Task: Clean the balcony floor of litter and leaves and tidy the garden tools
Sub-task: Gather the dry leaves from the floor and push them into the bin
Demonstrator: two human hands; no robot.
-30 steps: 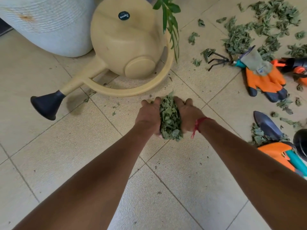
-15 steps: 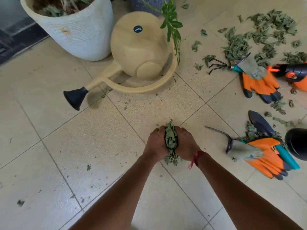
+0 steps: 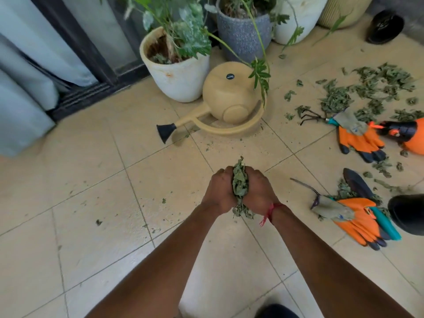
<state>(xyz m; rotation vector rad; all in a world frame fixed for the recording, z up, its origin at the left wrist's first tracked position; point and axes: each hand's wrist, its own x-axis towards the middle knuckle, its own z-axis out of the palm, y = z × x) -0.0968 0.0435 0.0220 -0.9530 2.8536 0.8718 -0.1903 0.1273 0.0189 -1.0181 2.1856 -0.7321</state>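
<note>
"Which step were we on?"

"Carrying off a load. I had the left hand (image 3: 219, 191) and right hand (image 3: 258, 191) pressed together, fingers curled round a clump of leaves (image 3: 239, 185), held above the tiled floor (image 3: 91, 184) near the middle."

"And next?"

"By my reckoning, a bin or bag; none showed. After that, the loose leaves (image 3: 376, 88) far right, around the orange glove (image 3: 358, 138) and hand rake (image 3: 312, 115)."

"The room?"

"Beige balcony tiles strewn with crumbs, a watering can (image 3: 229, 97) by the white pot (image 3: 179, 74), a sliding door (image 3: 75, 42) far left."

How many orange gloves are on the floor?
2. The upper glove lies by the hand rake; the lower glove by the trowel. More may be hidden off-frame.
</note>
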